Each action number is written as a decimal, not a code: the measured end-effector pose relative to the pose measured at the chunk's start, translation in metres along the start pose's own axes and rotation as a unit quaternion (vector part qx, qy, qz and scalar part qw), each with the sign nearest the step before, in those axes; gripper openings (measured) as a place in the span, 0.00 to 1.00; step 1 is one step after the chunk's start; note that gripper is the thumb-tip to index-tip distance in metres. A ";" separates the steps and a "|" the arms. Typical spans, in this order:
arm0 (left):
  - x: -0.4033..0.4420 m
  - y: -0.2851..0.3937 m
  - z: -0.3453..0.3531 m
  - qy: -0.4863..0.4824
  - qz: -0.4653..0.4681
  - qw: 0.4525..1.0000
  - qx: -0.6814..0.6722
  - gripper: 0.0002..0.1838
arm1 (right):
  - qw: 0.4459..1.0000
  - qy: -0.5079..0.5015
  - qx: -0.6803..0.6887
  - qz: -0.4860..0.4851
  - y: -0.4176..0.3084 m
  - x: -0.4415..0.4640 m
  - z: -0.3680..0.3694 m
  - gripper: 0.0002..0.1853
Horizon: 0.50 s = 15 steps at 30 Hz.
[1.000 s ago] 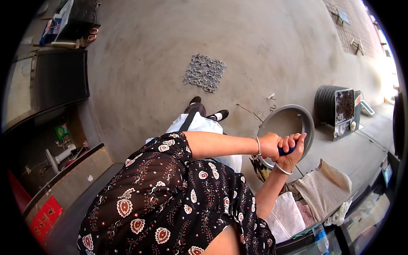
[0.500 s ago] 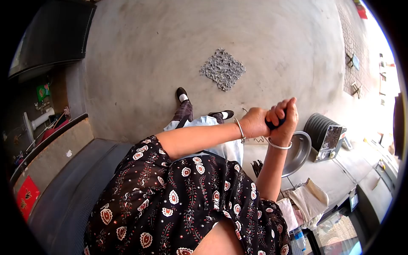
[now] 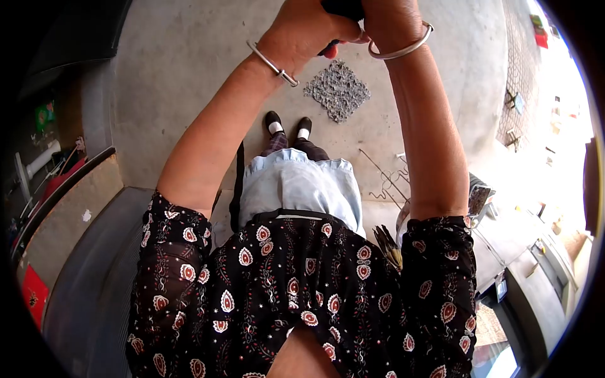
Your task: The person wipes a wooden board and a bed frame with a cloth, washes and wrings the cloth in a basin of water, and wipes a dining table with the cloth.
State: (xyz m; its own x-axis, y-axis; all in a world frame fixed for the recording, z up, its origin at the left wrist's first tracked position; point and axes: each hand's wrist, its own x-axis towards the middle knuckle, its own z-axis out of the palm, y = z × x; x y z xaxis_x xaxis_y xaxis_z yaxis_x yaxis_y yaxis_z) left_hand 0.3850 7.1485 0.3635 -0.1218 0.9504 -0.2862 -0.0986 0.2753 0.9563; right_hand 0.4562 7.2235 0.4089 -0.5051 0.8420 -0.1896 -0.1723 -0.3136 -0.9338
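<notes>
Both my arms are raised toward the top edge of the head view, each with a silver bangle at the wrist. My left hand [image 3: 309,26] is curled at the upper middle, its fingertips partly hidden. Close beside it, my right hand [image 3: 392,22] is also curled and cut off by the frame's top edge. Between them is a small black object [image 3: 343,7], gripped by both hands; its kind cannot be made out. A dark bit with a red spot shows below the left fingers. A light blue apron [image 3: 293,189] hangs at my waist.
A rough grey diamond-shaped patch [image 3: 338,91] lies in the concrete floor ahead of my feet. A dark bench-like surface [image 3: 107,271] and a curved ledge [image 3: 63,198] are at left. Thin metal rods [image 3: 384,179] and a pale counter [image 3: 529,233] stand at right.
My hands have moved from the right up to the top middle, closer to the camera, still together around the black object. My feet have come side by side and my body has turned to face forward.
</notes>
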 end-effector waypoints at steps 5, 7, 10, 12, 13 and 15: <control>-0.027 -0.003 -0.031 0.008 -0.028 0.993 -0.112 0.07 | 0.835 -0.094 -0.411 -0.355 0.002 -0.006 0.019 0.09; -0.035 -0.014 -0.039 -0.019 0.000 0.984 -0.179 0.06 | 0.734 -0.157 -0.491 -0.442 0.002 -0.008 0.018 0.09; -0.041 -0.016 -0.044 -0.033 -0.004 0.976 -0.215 0.05 | 0.674 -0.268 -0.543 -0.423 -0.009 -0.014 0.019 0.13; -0.042 -0.016 -0.050 -0.048 -0.013 0.979 -0.200 0.03 | 0.664 -0.335 -0.534 -0.402 -0.017 -0.018 0.013 0.18; -0.048 -0.006 -0.047 -0.021 -0.018 0.978 -0.209 0.04 | 0.677 -0.376 -0.522 -0.358 -0.023 -0.026 0.010 0.22; -0.053 0.001 -0.049 -0.030 -0.019 0.974 -0.226 0.04 | 0.623 -0.330 -0.535 -0.464 -0.017 -0.036 0.002 0.22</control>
State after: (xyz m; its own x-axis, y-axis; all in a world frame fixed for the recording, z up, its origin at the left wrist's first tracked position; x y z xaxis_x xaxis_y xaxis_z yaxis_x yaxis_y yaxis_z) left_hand 0.3427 7.0909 0.3766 -0.0526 0.9512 -0.3041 -0.5273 0.2322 0.8173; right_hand 0.4758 7.1976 0.4327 -0.9070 -0.0335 0.4198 -0.1656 0.9449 -0.2824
